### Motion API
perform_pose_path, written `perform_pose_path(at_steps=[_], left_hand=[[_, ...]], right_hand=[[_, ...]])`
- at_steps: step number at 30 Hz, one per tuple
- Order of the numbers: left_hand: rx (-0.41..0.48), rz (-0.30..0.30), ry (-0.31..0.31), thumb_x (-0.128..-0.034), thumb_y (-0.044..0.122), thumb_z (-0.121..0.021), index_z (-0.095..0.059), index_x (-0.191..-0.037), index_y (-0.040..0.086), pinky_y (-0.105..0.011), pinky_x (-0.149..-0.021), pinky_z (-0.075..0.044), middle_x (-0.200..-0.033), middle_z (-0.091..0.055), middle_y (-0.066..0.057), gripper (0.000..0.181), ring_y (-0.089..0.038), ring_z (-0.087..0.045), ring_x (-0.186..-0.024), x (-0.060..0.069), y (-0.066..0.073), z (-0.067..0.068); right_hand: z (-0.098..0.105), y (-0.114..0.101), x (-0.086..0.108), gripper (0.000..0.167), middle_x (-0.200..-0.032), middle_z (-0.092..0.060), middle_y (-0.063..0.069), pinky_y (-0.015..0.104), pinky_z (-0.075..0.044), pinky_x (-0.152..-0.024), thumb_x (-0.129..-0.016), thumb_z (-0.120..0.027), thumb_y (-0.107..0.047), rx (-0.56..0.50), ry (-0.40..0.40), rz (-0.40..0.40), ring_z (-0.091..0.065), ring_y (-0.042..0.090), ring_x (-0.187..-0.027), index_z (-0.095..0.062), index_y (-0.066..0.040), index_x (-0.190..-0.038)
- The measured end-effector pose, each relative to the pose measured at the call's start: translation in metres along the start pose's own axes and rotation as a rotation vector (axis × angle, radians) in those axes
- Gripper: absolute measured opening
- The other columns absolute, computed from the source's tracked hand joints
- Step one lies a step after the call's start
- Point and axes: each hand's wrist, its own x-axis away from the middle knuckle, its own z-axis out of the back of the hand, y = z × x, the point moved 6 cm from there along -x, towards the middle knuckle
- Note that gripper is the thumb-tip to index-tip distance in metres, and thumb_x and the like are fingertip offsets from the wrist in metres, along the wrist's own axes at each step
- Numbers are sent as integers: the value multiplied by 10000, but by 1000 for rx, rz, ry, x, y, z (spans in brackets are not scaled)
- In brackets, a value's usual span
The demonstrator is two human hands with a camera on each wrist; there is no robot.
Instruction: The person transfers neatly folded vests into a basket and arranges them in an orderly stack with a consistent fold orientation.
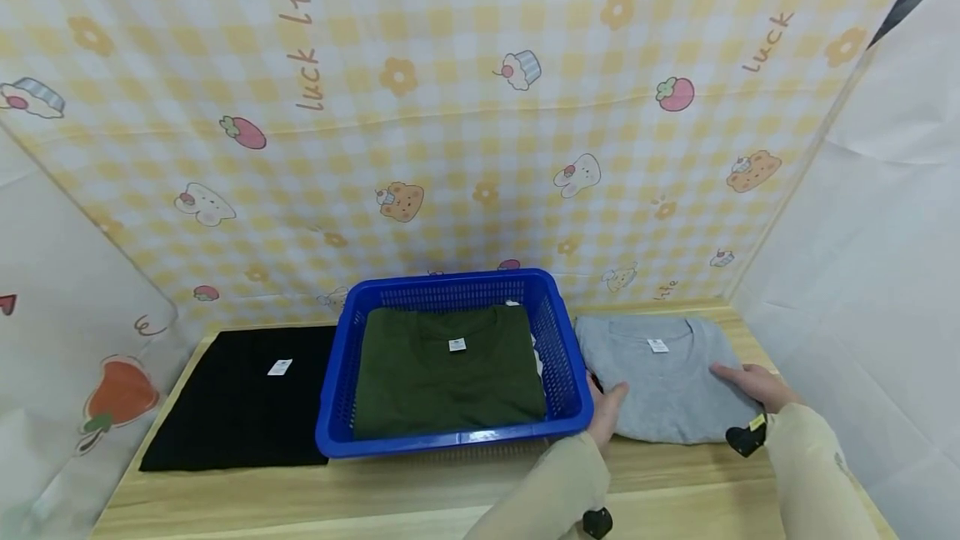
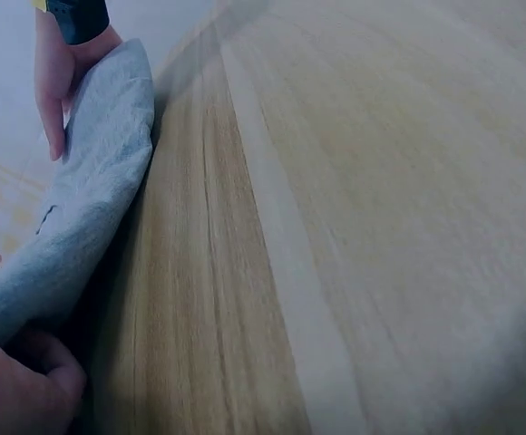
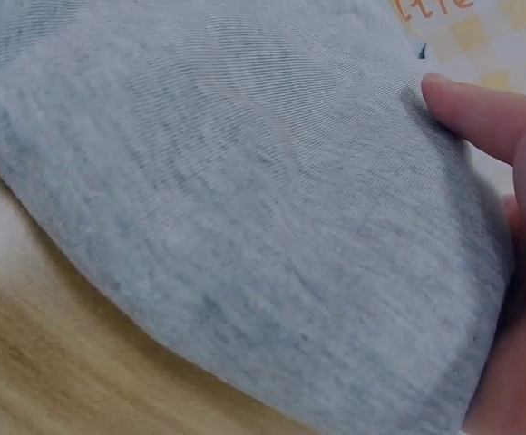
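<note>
My left hand (image 1: 606, 412) and right hand (image 1: 763, 385) grip the grey shirt (image 1: 660, 394) at opposite sides; this probably keeps its folds together.

Between my left hand (image 1: 606, 413) and right hand (image 1: 756, 386), the grey shirt (image 1: 660, 394) is matt knitted cloth, finely ribbed; beside my left hand, the basket (image 1: 420, 443) is glossy plastic; beneath, the worktop (image 1: 262, 497) looks like smooth wood.

Grey cloth (image 2: 109, 163) between near left hand (image 2: 18, 385) and far right hand (image 2: 54, 82), wood-grain tabletop (image 2: 381, 227) alongside.
</note>
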Motion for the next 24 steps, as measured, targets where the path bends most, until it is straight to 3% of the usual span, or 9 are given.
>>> perform_pose_path(at_steps=[3,6,8,11,14,15,19,22,24], left_hand=[[66,107,-38,-825,174,-611,-335,-1312,-123,-526,-996,-280,-1328,-343,-320,634,-472,-280,-1244,25,45,20],[63,152,-71,-823,147,-606,-304,-1320,-146,-527,-1015,-256,-1344,-313,-337,651,-476,-258,-1256,33,56,24],[37,131,-84,-827,203,-611,-262,-1357,-119,-510,-1030,-242,-1380,-278,-314,711,-448,-233,-1284,26,40,17],[33,8,-88,-851,343,-582,-134,-1438,-6,-364,-1098,-158,-1469,-169,-220,817,-299,-122,-1367,8,-5,-7],[20,-34,-123,-861,336,-564,-74,-1449,15,-357,-1106,-122,-1486,-112,-208,830,-278,-78,-1377,3,-18,-18],[17,-17,-141,-860,303,-562,-79,-1447,11,-367,-1106,-121,-1487,-111,-210,814,-283,-79,-1376,5,-14,-17],[-36,78,-180,-831,126,-548,-177,-1392,-93,-477,-1062,-206,-1427,-205,-295,708,-402,-196,-1319,28,37,5],[-50,95,-185,-833,74,-516,-181,-1377,-118,-469,-1060,-219,-1418,-215,-307,668,-411,-211,-1311,39,57,15],[-36,112,-208,-823,52,-514,-170,-1381,-115,-479,-1063,-203,-1430,-191,-300,676,-413,-188,-1318,41,59,16]], right_hand=[[-3,2,-2,775,-1089,-518,331,411,-481,-794,-940,-401,-418,-12,-26,40,-590,234,-890,-212,260,-1264],[-4,2,-1,746,-1137,-473,354,410,-474,-798,-947,-409,-374,-14,-23,81,-576,248,-919,-170,244,-1290],[-6,1,1,728,-1168,-438,373,407,-474,-797,-951,-417,-334,-36,-25,112,-569,263,-937,-132,232,-1309],[-8,-3,6,699,-1185,-404,387,381,-477,-778,-953,-423,-269,-76,-26,169,-564,259,-939,-86,217,-1325],[-9,-6,10,660,-1193,-373,396,355,-475,-759,-956,-417,-214,-105,-31,223,-556,241,-935,-68,204,-1329],[-8,-6,10,651,-1203,-362,393,344,-472,-757,-955,-422,-206,-110,-22,231,-552,234,-936,-74,195,-1331],[-7,-7,12,628,-1254,-269,416,370,-460,-789,-962,-410,-187,-105,-17,255,-509,316,-1017,-60,186,-1327],[-6,-7,13,621,-1272,-223,428,409,-450,-813,-967,-400,-178,-101,-21,260,-458,397,-1073,-45,187,-1322],[-5,-6,14,628,-1285,-216,423,423,-451,-817,-969,-402,-183,-109,-14,246,-449,408,-1084,-36,171,-1336]])
